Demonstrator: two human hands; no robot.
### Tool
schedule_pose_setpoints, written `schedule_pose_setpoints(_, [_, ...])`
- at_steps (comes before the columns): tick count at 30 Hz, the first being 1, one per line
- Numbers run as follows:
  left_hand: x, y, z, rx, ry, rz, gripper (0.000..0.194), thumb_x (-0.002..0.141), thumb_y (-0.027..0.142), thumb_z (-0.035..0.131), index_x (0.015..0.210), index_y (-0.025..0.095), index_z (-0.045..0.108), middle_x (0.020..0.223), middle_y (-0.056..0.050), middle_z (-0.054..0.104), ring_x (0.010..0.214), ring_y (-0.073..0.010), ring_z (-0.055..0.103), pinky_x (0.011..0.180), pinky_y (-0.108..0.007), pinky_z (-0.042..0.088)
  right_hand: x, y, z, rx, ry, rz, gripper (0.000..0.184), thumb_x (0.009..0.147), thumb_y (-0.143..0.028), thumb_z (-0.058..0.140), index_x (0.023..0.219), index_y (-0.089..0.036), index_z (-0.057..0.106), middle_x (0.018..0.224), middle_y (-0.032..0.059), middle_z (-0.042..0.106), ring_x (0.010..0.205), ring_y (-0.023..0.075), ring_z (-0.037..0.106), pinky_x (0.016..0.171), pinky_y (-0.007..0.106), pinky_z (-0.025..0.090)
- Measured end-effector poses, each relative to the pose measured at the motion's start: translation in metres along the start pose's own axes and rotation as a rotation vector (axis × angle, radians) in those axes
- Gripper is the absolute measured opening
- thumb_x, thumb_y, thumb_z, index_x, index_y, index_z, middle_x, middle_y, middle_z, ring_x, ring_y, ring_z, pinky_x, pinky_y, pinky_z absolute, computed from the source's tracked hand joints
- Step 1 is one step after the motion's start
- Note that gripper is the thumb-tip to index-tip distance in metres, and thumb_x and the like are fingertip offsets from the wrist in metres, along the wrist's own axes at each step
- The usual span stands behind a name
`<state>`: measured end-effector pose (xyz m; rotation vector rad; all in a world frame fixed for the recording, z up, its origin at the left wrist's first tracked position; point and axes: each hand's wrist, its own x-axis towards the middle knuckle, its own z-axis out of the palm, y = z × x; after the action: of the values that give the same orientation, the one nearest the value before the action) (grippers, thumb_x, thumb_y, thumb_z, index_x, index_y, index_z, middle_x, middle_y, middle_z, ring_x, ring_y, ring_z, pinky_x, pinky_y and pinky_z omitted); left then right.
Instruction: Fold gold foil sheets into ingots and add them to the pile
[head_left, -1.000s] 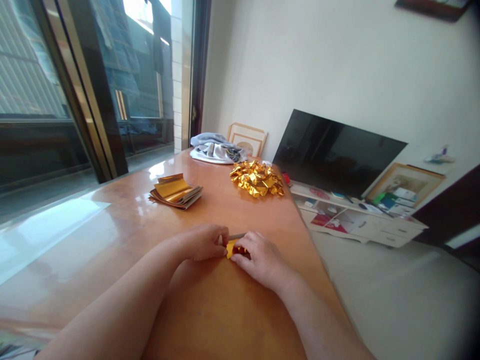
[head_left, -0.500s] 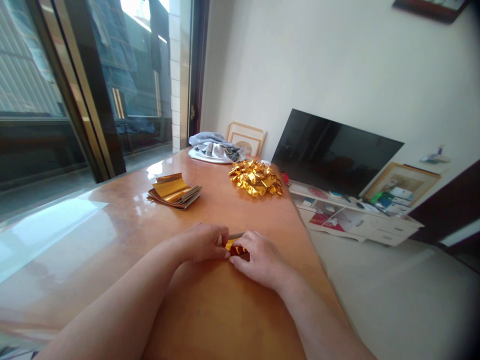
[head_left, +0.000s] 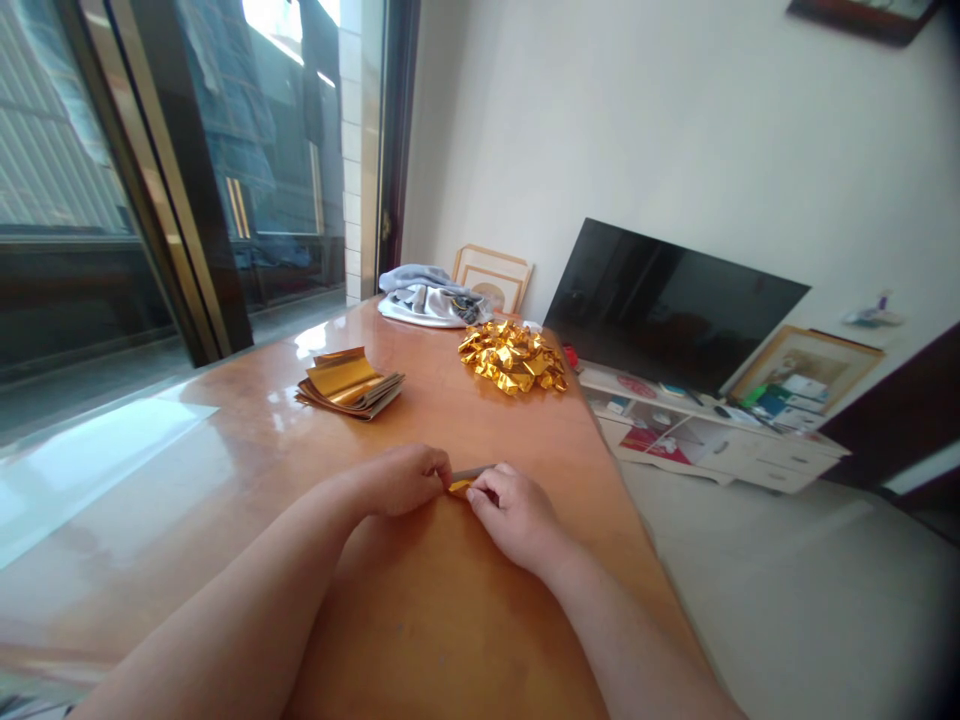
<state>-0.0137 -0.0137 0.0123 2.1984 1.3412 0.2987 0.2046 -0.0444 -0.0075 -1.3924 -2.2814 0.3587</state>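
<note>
On the glossy wooden table point(head_left: 480, 420), my left hand point(head_left: 401, 482) and my right hand point(head_left: 514, 512) meet over a small folded piece of gold foil paper point(head_left: 460, 487). Both hands pinch it with closed fingers, and only a sliver of gold shows between them. Further back on the left lies a stack of flat gold foil sheets point(head_left: 349, 381). A heap of folded gold foil pieces point(head_left: 512, 356) sits near the table's far right edge.
A bundle of grey and white cloth point(head_left: 427, 296) lies at the table's far end, before a framed picture point(head_left: 491, 275). Right of the table a dark TV point(head_left: 671, 310) leans over a low white cabinet point(head_left: 720, 440). Glass sliding doors point(head_left: 187, 180) stand on the left.
Both hands have closed in tighter over the small gold piece, so less of it shows. The right hand has shifted slightly towards the left hand.
</note>
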Motion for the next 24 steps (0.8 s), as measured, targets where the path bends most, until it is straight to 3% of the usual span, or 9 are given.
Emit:
schedule_pose_setpoints(11, [0.003, 0.000, 0.010, 0.068, 0.071, -0.095, 0.021, 0.079, 0.037, 0.054, 0.087, 0.026, 0.070, 0.087, -0.002, 0.072, 0.076, -0.0194, 0.064, 0.058, -0.025, 0.038, 0.004, 0.001, 0.007, -0.007, 0.033, 0.142, 0.016, 0.092, -0.030, 0.056, 0.081, -0.021, 0.062, 0.085, 0.0019, 0.065, 0.078, 0.0141, 0.058, 0.067, 0.025, 0.034])
schedule_pose_setpoints(20, [0.005, 0.008, 0.017, 0.178, 0.152, -0.146, 0.021, 0.082, 0.043, 0.052, 0.081, 0.027, 0.066, 0.083, -0.002, 0.072, 0.074, -0.0210, 0.063, 0.058, -0.028, 0.033, 0.004, -0.002, 0.007, -0.040, 0.055, 0.150, 0.010, 0.091, -0.030, 0.057, 0.084, -0.022, 0.057, 0.083, -0.0003, 0.065, 0.076, 0.0145, 0.057, 0.064, 0.025, 0.033])
schedule_pose_setpoints(24, [0.004, 0.011, 0.017, 0.202, 0.147, -0.135, 0.023, 0.084, 0.044, 0.051, 0.080, 0.026, 0.066, 0.084, -0.003, 0.073, 0.076, -0.0221, 0.064, 0.060, -0.029, 0.035, -0.002, -0.001, 0.002, 0.003, 0.039, 0.049, 0.006, 0.093, -0.025, 0.055, 0.095, -0.024, 0.060, 0.090, -0.0003, 0.067, 0.081, 0.0149, 0.060, 0.068, 0.024, 0.038])
